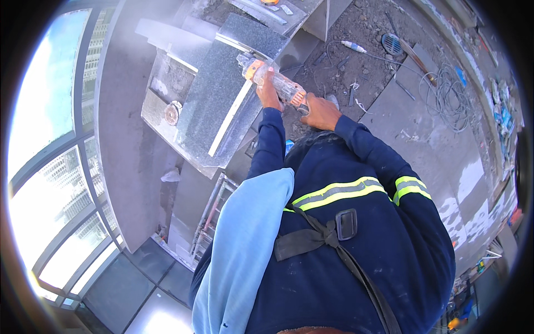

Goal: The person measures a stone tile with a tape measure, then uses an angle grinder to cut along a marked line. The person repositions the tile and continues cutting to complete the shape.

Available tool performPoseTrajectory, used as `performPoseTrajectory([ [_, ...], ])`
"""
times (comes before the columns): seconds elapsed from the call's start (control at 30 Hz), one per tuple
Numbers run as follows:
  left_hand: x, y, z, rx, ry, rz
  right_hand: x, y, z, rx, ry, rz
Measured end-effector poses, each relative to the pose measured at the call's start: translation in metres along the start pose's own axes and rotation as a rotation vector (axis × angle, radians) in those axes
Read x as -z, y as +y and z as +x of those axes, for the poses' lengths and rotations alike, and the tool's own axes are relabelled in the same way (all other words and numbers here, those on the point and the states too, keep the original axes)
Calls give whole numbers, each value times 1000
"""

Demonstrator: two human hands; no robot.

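A dusty orange-and-grey angle grinder (287,89) is held in both hands over a grey speckled stone slab (207,92). My left hand (269,93) wraps round its front part, near the head. At the rear end of the body, my right hand (321,113) is closed on the tool. The grinder's head is at the slab's right side, close to the upper end of a long pale straight strip (229,119) lying along the slab. Its disc cannot be made out. Pale dust hangs over the slab's far left. A round disc (172,113) lies left of the slab.
A cable with a white-and-blue connector (354,47) runs right to a coil of grey cable (451,100). A round grate (391,44) lies among rubble. Metal pipe framework (208,214) stands below the slab. Large windows (50,83) are at the left.
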State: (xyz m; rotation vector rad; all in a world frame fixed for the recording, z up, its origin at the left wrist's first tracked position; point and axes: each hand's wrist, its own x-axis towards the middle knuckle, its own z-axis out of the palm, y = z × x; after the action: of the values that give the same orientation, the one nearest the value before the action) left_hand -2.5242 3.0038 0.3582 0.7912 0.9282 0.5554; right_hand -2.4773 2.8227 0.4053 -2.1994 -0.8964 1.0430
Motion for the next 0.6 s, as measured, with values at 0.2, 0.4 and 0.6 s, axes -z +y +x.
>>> performPoseTrajectory([
  [0.2, -1, -12, -16, -53, 17, 39, 7, 1, -22, -59, -21, 36],
  [0.4, -3, -7, -14, -25, 14, 20, 4, 2, -15, -18, -8, 13],
  [0.6, -2, -1, 2, 2, 16, 4, -3, 5, 7, -26, -50, 25],
])
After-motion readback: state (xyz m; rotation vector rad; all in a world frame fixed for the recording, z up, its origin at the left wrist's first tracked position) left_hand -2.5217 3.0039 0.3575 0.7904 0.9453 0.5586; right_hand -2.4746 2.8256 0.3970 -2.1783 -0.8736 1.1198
